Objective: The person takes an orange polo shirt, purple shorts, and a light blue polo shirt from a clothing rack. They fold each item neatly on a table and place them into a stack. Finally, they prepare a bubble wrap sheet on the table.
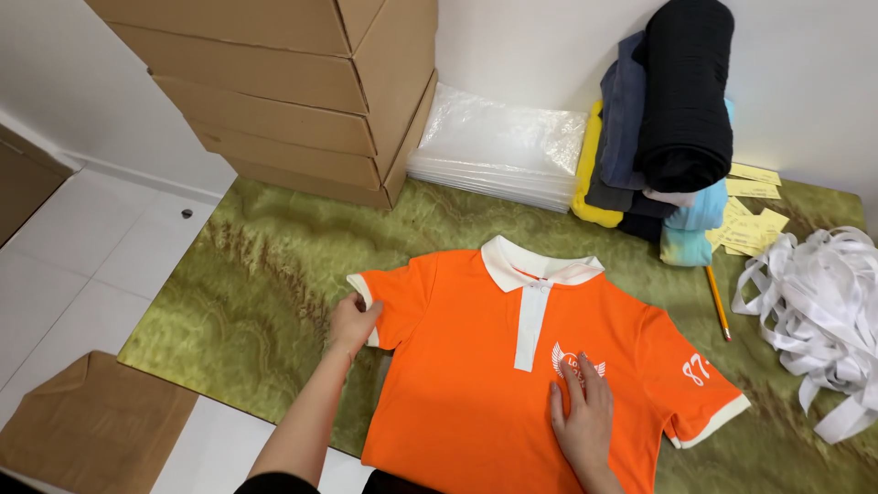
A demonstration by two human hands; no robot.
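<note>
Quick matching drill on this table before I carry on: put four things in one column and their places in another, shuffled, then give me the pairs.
Things:
1. left hand
2. right hand
3. pencil
4. plastic bags

Places:
A. flat on the shirt's chest, by the white emblem
B. against the wall, between the boxes and the folded clothes
C. pinching the shirt's sleeve cuff
D. on the mat, between the shirt and the white tape

Pairs: 1-C, 2-A, 3-D, 4-B
</note>
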